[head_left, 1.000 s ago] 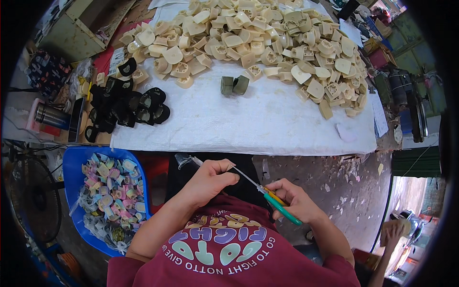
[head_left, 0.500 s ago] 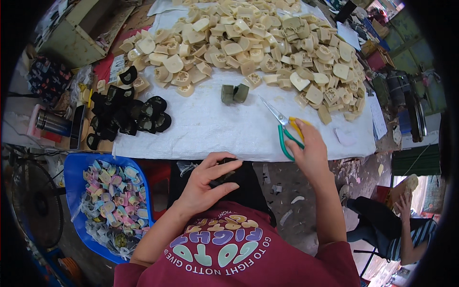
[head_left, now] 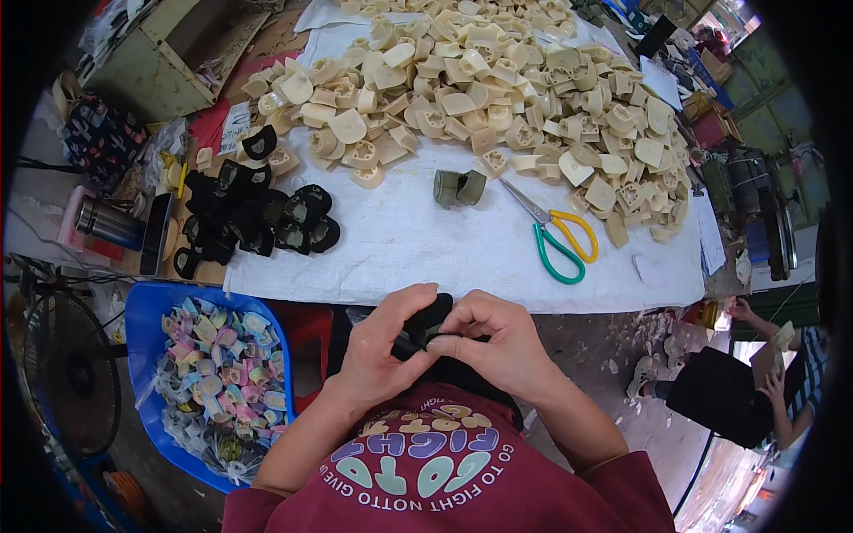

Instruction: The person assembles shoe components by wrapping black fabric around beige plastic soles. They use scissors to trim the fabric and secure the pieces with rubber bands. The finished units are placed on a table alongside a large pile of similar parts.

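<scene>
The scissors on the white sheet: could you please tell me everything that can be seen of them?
The scissors have pointed, metal-looking silver blades, nearly together, and two looped handles, plastic-looking, one green, one yellow. They lie on the white sheet, tips pointing toward the far left, near a cream piece. Neither the left hand nor the right hand touches them.

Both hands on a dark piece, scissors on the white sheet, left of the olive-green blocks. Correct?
Not quite: the scissors lie right of the olive-green blocks (head view). Rest holds: they're on the white sheet, left hand and right hand on the dark piece.
</scene>
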Motion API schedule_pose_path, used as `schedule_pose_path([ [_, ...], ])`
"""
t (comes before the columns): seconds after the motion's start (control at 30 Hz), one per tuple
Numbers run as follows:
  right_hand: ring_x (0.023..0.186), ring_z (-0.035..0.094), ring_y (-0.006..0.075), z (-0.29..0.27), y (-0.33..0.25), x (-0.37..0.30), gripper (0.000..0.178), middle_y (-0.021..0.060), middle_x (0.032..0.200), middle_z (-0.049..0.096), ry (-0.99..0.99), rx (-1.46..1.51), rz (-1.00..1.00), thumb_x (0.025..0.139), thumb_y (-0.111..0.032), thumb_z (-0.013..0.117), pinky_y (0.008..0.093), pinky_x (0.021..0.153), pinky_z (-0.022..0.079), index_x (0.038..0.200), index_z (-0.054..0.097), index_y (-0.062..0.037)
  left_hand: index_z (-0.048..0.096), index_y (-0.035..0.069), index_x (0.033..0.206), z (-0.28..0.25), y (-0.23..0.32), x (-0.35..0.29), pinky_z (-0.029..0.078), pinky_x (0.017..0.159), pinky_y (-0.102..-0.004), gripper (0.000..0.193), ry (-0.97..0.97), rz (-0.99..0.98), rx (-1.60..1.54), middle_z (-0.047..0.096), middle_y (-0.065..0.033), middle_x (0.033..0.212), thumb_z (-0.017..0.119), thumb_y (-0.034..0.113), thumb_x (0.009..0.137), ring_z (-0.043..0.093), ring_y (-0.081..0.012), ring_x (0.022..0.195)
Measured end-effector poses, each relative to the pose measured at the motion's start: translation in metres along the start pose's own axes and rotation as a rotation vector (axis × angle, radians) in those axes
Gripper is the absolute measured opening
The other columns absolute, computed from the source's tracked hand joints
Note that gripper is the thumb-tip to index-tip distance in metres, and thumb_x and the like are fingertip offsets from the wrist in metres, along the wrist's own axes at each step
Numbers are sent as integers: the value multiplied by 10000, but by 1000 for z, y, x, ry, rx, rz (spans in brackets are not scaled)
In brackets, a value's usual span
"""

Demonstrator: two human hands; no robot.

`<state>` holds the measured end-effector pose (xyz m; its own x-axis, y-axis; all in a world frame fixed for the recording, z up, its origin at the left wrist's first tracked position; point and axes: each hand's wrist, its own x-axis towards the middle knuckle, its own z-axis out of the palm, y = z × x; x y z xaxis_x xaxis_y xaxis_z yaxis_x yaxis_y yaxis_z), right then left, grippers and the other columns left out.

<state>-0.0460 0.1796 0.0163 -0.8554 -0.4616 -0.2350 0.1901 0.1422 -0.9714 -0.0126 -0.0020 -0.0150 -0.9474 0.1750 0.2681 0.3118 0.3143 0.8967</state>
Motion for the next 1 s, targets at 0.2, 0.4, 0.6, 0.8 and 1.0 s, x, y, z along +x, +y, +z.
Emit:
schedule_pose_path([
  [0.2,720,554,93,-2,-12,4,167,36,809,578,20,-365,-140,744,-67,768,237,649,457,817,629,-10,529,46,1209,-2,0,5,525,851,-359,577,34,150,92,575,-199,1219,745,7,675,607,-334,1082],
  [0.4,764,564,237,4,-14,9,203,74,773,598,141,-390,-173,714,-144,774,342,677,454,772,613,-33,529,40,1211,5,-4,-1,507,862,-316,567,132,58,-34,547,-181,1227,743,-5,687,583,-283,1106],
  [0.6,819,549,228,2,-6,8,180,58,792,609,203,-339,-308,705,-112,771,335,739,436,765,616,-45,528,39,1233,8,7,0,498,856,-298,507,162,-98,-479,485,-125,1275,696,-51,763,540,-196,1136],
  [0.8,857,534,234,6,-7,6,152,54,832,608,270,-386,-387,697,-85,759,337,774,423,768,629,-51,550,21,1225,5,0,-4,490,847,-275,457,186,-111,-679,484,-117,1260,625,-109,794,537,-188,1126],
  [1.0,930,515,240,8,-6,7,150,57,901,609,274,-330,-393,700,-100,761,344,827,407,767,633,-59,586,8,1173,14,2,0,462,763,-218,422,329,-8,-503,522,-93,1163,607,-135,777,555,-124,972],
])
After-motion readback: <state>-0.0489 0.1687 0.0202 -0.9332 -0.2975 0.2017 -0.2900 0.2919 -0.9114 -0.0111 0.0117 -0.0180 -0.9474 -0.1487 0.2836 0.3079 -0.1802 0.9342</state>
